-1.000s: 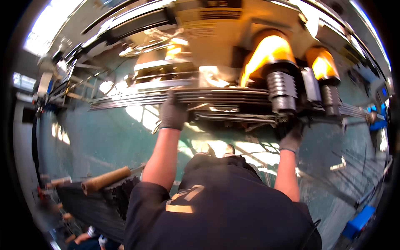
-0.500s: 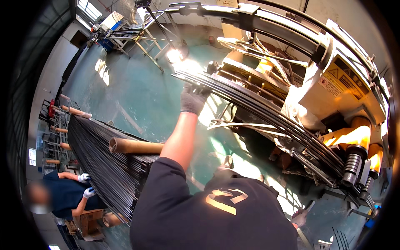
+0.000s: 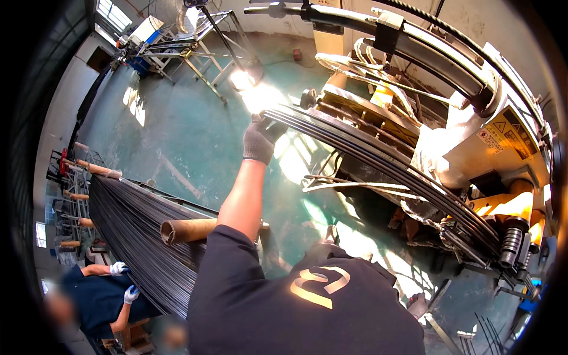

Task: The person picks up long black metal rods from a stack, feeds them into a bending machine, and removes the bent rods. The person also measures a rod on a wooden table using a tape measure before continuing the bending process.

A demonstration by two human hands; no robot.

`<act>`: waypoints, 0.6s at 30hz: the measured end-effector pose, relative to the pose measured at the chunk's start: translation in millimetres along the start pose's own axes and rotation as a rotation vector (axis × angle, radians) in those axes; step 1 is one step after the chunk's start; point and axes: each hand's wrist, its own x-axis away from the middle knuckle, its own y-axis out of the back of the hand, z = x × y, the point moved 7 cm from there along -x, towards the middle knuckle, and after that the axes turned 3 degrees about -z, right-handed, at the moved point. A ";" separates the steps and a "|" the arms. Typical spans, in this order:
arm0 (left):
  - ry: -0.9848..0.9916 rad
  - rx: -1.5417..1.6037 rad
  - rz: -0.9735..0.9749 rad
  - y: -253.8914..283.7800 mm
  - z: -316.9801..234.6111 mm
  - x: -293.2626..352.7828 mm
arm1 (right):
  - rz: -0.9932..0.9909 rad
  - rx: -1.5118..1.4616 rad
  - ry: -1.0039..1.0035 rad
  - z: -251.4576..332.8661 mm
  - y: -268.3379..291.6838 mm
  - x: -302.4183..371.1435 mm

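My left hand (image 3: 259, 141), in a grey knit glove, is raised ahead of me at the far end of a bundle of long, thin black rods (image 3: 361, 148). Its fingers close around the rods near their tips, partly hidden by them. The bundle slants down to the right along a machine with yellow parts (image 3: 520, 198). Low on the right, beyond my torso, my right hand (image 3: 417, 305) shows small and dark in its glove, close to a dark bar (image 3: 438, 294). Its fingers are too small and shadowed to read.
On the left, a large stack of black rods (image 3: 139, 231) lies on a rack beside a cardboard tube (image 3: 188, 230). A co-worker (image 3: 106, 299) in white gloves touches the stack. A metal-frame table (image 3: 195, 50) and strong glare (image 3: 260, 94) are farther off.
The rods' tips have shifted right, toward the machine, and stick out less past my left hand. My left hand sits slightly farther left. The whole view has tilted a little.
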 end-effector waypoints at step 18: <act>0.179 -0.208 0.201 21.3 4.6 -59.5 | -0.078 0.068 0.052 2.4 8.3 -9.9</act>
